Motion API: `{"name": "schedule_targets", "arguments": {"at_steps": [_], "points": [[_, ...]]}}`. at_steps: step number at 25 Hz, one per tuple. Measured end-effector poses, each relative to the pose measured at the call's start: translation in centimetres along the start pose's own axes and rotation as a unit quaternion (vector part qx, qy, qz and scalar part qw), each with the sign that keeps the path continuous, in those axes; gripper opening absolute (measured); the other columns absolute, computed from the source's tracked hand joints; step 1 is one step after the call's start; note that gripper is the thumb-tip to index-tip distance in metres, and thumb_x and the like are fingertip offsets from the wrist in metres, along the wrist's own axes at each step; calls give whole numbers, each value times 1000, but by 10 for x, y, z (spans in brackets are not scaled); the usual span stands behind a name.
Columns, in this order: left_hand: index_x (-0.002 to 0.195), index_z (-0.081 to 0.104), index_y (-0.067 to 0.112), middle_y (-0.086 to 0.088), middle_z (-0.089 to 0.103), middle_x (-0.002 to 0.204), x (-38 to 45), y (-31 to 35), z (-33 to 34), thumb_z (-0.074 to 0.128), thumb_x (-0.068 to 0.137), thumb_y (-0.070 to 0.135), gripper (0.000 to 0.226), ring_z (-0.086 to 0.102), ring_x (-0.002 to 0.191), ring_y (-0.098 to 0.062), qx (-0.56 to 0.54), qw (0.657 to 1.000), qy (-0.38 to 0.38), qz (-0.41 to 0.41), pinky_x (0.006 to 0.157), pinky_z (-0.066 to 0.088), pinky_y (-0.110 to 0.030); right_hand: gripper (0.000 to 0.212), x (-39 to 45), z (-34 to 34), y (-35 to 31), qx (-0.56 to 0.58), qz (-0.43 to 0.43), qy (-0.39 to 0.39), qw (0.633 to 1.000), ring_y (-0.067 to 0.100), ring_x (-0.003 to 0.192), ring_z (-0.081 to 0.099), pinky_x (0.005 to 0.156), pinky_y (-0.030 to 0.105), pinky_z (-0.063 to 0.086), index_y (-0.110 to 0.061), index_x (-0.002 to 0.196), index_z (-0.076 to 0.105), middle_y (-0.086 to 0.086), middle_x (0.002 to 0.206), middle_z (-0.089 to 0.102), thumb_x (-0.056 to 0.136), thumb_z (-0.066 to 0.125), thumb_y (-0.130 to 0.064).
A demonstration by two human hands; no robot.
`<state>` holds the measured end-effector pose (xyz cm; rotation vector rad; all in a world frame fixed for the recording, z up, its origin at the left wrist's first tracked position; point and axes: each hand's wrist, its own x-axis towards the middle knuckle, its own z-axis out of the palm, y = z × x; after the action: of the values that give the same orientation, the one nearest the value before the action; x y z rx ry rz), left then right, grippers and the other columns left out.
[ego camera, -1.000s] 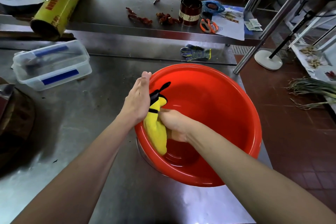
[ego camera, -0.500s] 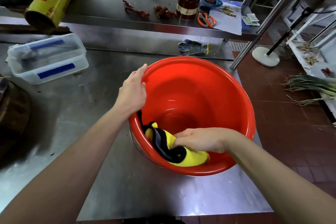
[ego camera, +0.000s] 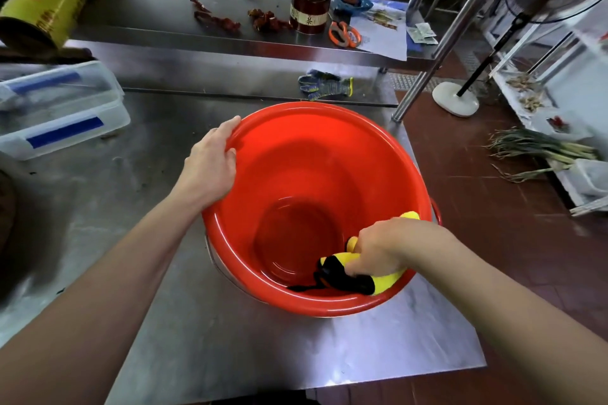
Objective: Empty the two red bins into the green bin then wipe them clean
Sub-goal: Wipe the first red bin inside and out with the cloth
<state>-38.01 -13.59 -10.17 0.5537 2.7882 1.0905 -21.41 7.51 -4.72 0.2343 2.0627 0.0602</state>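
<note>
A large round red bin (ego camera: 329,154) stands tilted toward me on the steel table (ego camera: 197,339), its inside bare. My left hand (ego camera: 210,164) grips the bin's left rim, fingers curled over the edge. Against the inner wall at the near right, my right hand (ego camera: 378,248) clutches a yellow and black cloth (ego camera: 381,284). A grey rim shows under the bin's near left edge. No green bin is in view.
A clear lidded box with blue strips (ego camera: 56,112) sits at the left. A work glove (ego camera: 324,84) lies behind the bin. The raised shelf holds dried chillies (ego camera: 217,18), a dark tin (ego camera: 309,6) and orange scissors (ego camera: 343,33). The table ends just right of the bin.
My right hand has swept the cloth round the inner wall from the left side, along the near side, to the near right. My left hand has stayed on the left rim.
</note>
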Motion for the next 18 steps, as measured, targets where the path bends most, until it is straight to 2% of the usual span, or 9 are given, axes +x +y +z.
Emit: {"name": "schedule_targets", "arguments": {"at_steps": [3,5,7,9,11,13,15,16,18], "points": [[155,36,27,-9,51,149,-1,1,0,48,102,10,57,48,135,-33,4,1000,4,2,113,39,-50,71,18,4,4,-97,35,42,994,33,140,42,118,49,26,-19,154,36,6,152,45,98,33,-63],[155,35,27,-9,50,149,-2,3,1,47,103,10,57,47,135,-33,11,1000,8,-2,112,39,-51,73,24,5,5,-123,42,36,991,34,146,35,121,52,19,-18,159,25,6,160,35,100,29,-61],[156,35,28,-8,50,148,-3,6,2,46,103,11,56,48,133,-34,18,1000,11,-2,110,38,-51,66,23,3,4,-99,16,-1,995,36,137,44,117,53,27,-19,154,36,8,152,45,100,31,-57],[156,35,28,-7,50,147,-3,9,4,45,104,12,55,49,133,-34,22,1000,7,5,108,38,-50,55,20,4,-1,-22,-49,-51,997,33,119,52,106,47,39,-19,142,52,8,140,55,100,37,-52],[155,35,29,-6,51,146,-2,11,4,45,104,12,55,50,131,-34,25,1000,0,7,107,38,-49,45,16,10,-14,51,-124,-62,989,30,110,55,100,42,45,-16,127,62,10,131,60,102,39,-44],[155,35,29,-6,52,145,-1,13,5,45,104,12,55,51,130,-34,27,1000,-2,10,106,39,-49,35,17,16,-27,104,-183,-42,977,31,104,57,98,44,47,-12,109,62,12,118,63,104,39,-37],[155,34,29,-6,52,144,-2,15,6,45,104,12,55,50,130,-34,31,999,-8,15,105,39,-50,28,16,16,-41,164,-221,-28,961,24,92,53,86,38,47,-14,95,57,9,104,59,105,41,-34],[156,34,29,-6,51,145,-3,15,6,45,104,12,56,50,131,-34,32,999,-10,17,105,39,-50,27,14,15,-48,202,-234,-26,951,21,88,49,80,34,44,-16,90,55,6,99,56,106,41,-32],[156,34,29,-5,51,147,-7,15,4,45,104,12,56,49,132,-34,34,999,-10,15,105,39,-50,25,13,12,-61,288,-247,-27,925,18,89,47,82,33,41,-19,91,56,3,100,54,107,42,-31]]}}
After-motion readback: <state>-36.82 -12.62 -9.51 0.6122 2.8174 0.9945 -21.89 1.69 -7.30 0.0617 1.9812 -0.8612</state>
